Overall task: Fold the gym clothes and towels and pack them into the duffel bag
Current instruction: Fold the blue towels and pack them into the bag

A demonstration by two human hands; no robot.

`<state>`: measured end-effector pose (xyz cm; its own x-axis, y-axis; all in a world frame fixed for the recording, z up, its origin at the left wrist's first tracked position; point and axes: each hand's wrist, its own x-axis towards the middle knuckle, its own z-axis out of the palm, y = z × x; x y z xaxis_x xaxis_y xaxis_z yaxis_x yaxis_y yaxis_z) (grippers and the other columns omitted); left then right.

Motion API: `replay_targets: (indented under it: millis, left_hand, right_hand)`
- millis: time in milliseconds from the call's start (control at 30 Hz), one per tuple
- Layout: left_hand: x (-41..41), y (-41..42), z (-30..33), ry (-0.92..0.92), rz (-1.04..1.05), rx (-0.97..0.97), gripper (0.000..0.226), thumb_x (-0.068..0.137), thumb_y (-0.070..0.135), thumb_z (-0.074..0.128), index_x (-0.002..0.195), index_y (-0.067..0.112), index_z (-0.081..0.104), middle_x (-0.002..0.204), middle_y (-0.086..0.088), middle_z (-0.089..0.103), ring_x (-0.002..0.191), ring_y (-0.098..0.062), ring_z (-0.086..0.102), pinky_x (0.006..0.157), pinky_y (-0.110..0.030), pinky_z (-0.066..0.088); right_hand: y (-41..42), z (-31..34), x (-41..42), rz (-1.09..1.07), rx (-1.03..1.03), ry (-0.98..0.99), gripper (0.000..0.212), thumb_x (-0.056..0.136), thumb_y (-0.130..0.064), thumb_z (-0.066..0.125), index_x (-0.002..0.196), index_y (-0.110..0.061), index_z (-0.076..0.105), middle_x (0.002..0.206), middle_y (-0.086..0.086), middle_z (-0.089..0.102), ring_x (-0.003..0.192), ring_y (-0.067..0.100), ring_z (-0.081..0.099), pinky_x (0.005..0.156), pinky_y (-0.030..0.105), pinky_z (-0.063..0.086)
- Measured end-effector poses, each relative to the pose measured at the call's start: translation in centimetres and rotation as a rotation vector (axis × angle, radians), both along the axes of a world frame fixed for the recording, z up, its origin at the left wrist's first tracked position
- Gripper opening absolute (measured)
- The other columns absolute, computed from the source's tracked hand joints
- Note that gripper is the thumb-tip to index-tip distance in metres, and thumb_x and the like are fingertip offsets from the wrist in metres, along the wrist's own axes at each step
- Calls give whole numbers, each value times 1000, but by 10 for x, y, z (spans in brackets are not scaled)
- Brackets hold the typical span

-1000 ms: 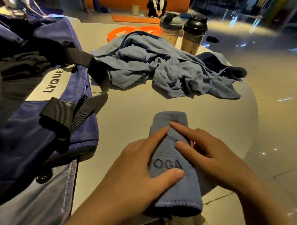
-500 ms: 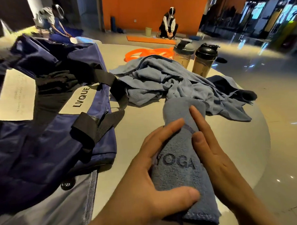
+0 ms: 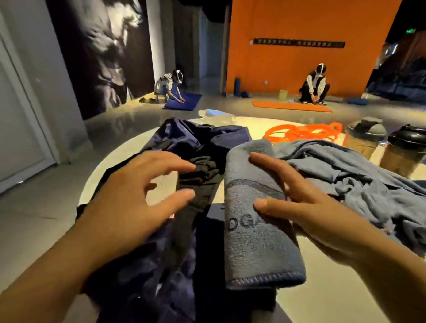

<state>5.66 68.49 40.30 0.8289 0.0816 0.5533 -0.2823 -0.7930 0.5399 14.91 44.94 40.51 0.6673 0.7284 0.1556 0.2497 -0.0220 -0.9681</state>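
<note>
One folded towel, soft and light, sits in our right hand, thumb on top and fingers behind, lifted beside the open duffel bag; we judge it will sag unless gripped mid-length; our left hand hovers spread, holding nothing; farther off, loose towels await on the worktop.

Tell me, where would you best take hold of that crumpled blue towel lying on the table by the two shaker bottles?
Probably at its raised middle, from above. The crumpled towel lies loose in a heap on the table, so its upstanding folds give fingers something to pinch, while its edges lie flat. The shaker bottles stand close behind it, so coming from the near side seems safer.
</note>
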Motion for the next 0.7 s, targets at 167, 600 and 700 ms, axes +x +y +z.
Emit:
replay_targets:
  millis: [167,600,700]
  left_hand:
    - [70,52,-37,338,209,73,70,74,66,58,137,40,44,156,4,15,142,-21,25,113,-36,24]
    - [41,14,-83,327,152,184,103,85,47,65,130,46,-27,141,32,-32,133,12,-16,111,-13,3]
    - [12,-9,-77,381,112,156,99,86,51,61,129,50,-29,134,44,-35,123,25,-20,106,-7,4]
  right_hand:
    - [60,-20,37,-157,-338,-292,54,92,-34,60,137,-50,36,143,-18,41,127,8,44,106,28,38]
    - [38,-64,25,-158,-356,-297,53,94,-31,56,130,-59,29,130,-34,39,112,-19,40,99,7,34]
    - [10,-63,14,-101,-365,-270,52,92,-34,56,122,-66,29,122,-46,32,102,-34,35,86,-6,31]
